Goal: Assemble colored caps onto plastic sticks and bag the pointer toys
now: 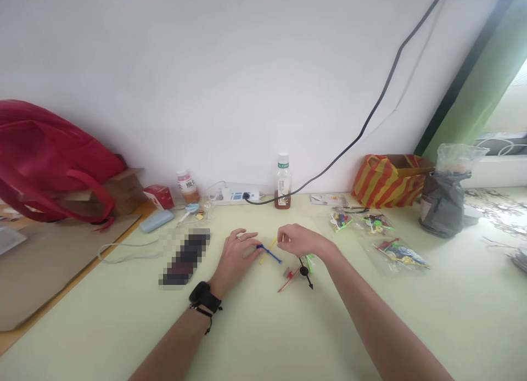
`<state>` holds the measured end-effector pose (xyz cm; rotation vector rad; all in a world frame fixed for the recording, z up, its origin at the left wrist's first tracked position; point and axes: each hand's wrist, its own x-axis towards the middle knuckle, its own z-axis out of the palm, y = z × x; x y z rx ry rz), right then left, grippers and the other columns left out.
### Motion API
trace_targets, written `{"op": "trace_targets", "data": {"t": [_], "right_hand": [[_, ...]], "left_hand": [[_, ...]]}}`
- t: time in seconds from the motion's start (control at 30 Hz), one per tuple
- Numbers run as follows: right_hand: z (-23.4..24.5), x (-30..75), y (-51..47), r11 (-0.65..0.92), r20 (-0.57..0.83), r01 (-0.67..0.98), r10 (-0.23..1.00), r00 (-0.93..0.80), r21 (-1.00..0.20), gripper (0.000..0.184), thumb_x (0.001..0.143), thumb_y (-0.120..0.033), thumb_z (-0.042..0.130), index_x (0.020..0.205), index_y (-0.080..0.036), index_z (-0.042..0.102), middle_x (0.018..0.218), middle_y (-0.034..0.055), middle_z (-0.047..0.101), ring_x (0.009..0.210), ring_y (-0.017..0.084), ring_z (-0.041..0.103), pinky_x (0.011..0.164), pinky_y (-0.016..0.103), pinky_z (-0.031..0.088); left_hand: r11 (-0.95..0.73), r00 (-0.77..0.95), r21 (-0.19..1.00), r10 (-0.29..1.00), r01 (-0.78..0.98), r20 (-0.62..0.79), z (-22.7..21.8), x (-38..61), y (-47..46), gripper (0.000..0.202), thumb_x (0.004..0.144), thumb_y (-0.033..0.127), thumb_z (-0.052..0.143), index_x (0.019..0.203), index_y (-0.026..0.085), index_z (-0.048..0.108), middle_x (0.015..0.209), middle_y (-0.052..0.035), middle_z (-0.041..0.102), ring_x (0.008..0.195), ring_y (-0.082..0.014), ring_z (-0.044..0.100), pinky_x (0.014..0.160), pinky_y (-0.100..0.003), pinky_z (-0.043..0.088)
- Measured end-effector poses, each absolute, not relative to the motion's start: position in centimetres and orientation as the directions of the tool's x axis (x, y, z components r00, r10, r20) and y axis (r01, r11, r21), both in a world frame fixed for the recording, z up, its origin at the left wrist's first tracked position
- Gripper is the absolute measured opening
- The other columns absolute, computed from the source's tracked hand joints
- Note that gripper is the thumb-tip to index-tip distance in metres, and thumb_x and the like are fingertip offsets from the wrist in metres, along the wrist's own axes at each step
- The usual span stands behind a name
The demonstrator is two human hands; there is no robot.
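My left hand (239, 255) rests low over the table, its thumb and forefinger closed at one end of a thin blue plastic stick (272, 255). A yellow plastic stick (264, 257) crosses beneath the blue one. Beside its far end is my right hand (290, 239), fingers curled into a pinch; whatever is between the fingertips is hidden. Below the right hand lie a black arrow-shaped piece with a round middle (303, 271), a red stick (285, 284) and a bright green piece (309, 263), partly covered by the wrist.
Clear bags of small coloured pieces (401, 253) lie to the right. Behind stand a bottle (282, 183), a power strip (242, 196) and a striped bag (387, 180). A blurred-out dark object (185, 259), a light-blue case (157, 221) and a red backpack (49, 156) are on the left.
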<state>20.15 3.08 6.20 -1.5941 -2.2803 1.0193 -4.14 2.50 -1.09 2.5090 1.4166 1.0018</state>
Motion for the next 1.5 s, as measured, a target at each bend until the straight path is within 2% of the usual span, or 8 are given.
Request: {"op": "trace_targets", "data": {"t": [0.13, 0.23, 0.5, 0.77, 0.93, 1.03, 1.2, 1.5], "right_hand": [[7.4, 20.4, 2.2, 0.344, -0.329, 0.73, 0.723, -0.607, -0.59, 0.025, 0.066, -0.03, 0.085, 0.087, -0.024, 0.072, 0.093, -0.0012, 0.073, 0.073, 0.015, 0.065, 0.058, 0.022, 0.044], [7.3, 19.9, 1.8, 0.378, -0.427, 0.776, 0.672, -0.605, -0.505, 0.026, 0.059, -0.024, 0.088, 0.079, -0.024, 0.071, 0.087, -0.0021, 0.073, 0.065, 0.014, 0.062, 0.051, 0.022, 0.039], [6.9, 20.4, 2.6, 0.38, -0.316, 0.727, 0.716, -0.623, -0.573, 0.005, 0.08, -0.025, 0.071, 0.081, -0.021, 0.068, 0.087, 0.0016, 0.074, 0.073, 0.016, 0.065, 0.058, 0.024, 0.043], [6.1, 21.3, 3.4, 0.183, -0.254, 0.69, 0.839, -0.48, -0.7, 0.013, 0.09, -0.021, 0.056, 0.103, -0.021, 0.058, 0.094, 0.0027, 0.072, 0.068, 0.014, 0.07, 0.058, 0.023, 0.046], [6.0, 21.0, 3.4, 0.078, -0.277, 0.662, 0.867, -0.415, -0.746, 0.019, 0.086, -0.011, 0.05, 0.101, -0.021, 0.056, 0.096, 0.0023, 0.067, 0.069, 0.014, 0.072, 0.059, 0.022, 0.047], [5.8, 20.4, 3.6, 0.086, -0.264, 0.699, 0.888, -0.377, -0.71, 0.015, 0.084, -0.011, 0.049, 0.093, -0.019, 0.058, 0.095, 0.0039, 0.068, 0.072, 0.015, 0.069, 0.058, 0.023, 0.044], [5.1, 19.1, 3.8, 0.13, -0.219, 0.742, 0.909, -0.354, -0.658, 0.017, 0.089, -0.017, 0.045, 0.078, -0.018, 0.058, 0.101, 0.0087, 0.07, 0.089, 0.019, 0.063, 0.065, 0.024, 0.04], [5.1, 17.6, 2.7, 0.196, -0.255, 0.737, 0.855, -0.451, -0.647, 0.013, 0.085, -0.018, 0.055, 0.08, -0.019, 0.067, 0.097, 0.0054, 0.074, 0.083, 0.017, 0.063, 0.065, 0.025, 0.04]], "left_hand": [[-0.545, 0.335, 0.413, 0.811, 0.73, 0.479, -0.8, -4.4, 2.5, 0.014, 0.095, 0.033, 0.068, 0.104, 0.029, 0.078, 0.116, -0.0054, 0.076, 0.117, -0.0293, 0.062, 0.101, -0.052, 0.05], [-0.547, 0.339, 0.463, 0.821, 0.697, 0.46, -0.7, -4.3, 2.4, 0.018, 0.098, 0.033, 0.061, 0.106, 0.026, 0.076, 0.107, -0.0058, 0.077, 0.106, -0.0267, 0.065, 0.094, -0.046, 0.053], [-0.541, 0.309, 0.477, 0.82, 0.693, 0.481, -0.7, -4.2, 2.3, 0.011, 0.095, 0.024, 0.062, 0.1, 0.024, 0.072, 0.101, -0.0052, 0.075, 0.1, -0.026, 0.066, 0.091, -0.044, 0.053], [-0.551, 0.319, 0.474, 0.815, 0.687, 0.485, -0.5, -4.4, 2.3, 0.012, 0.094, 0.021, 0.06, 0.1, 0.024, 0.07, 0.103, -0.0055, 0.075, 0.104, -0.0263, 0.066, 0.095, -0.044, 0.052], [-0.561, 0.319, 0.387, 0.783, 0.731, 0.534, 0.8, -4.0, 1.5, 0.009, 0.093, 0.024, 0.062, 0.098, 0.023, 0.07, 0.102, -0.0061, 0.074, 0.103, -0.0269, 0.063, 0.094, -0.044, 0.05], [-0.54, 0.372, 0.329, 0.81, 0.775, 0.453, 1.6, -3.3, 0.3, 0.013, 0.093, 0.026, 0.062, 0.083, 0.022, 0.069, 0.088, -0.0041, 0.072, 0.086, -0.0231, 0.064, 0.082, -0.038, 0.048], [-0.449, 0.388, 0.314, 0.89, 0.837, 0.24, 1.6, -2.0, -1.1, 0.014, 0.092, 0.03, 0.06, 0.095, 0.024, 0.073, 0.08, -0.001, 0.07, 0.078, -0.0215, 0.065, 0.074, -0.034, 0.044], [-0.472, 0.424, 0.481, 0.88, 0.739, 0.213, 0.6, -1.1, -1.1, 0.018, 0.095, 0.029, 0.056, 0.087, 0.024, 0.071, 0.079, -0.0011, 0.069, 0.077, -0.0207, 0.062, 0.069, -0.031, 0.041]]}}
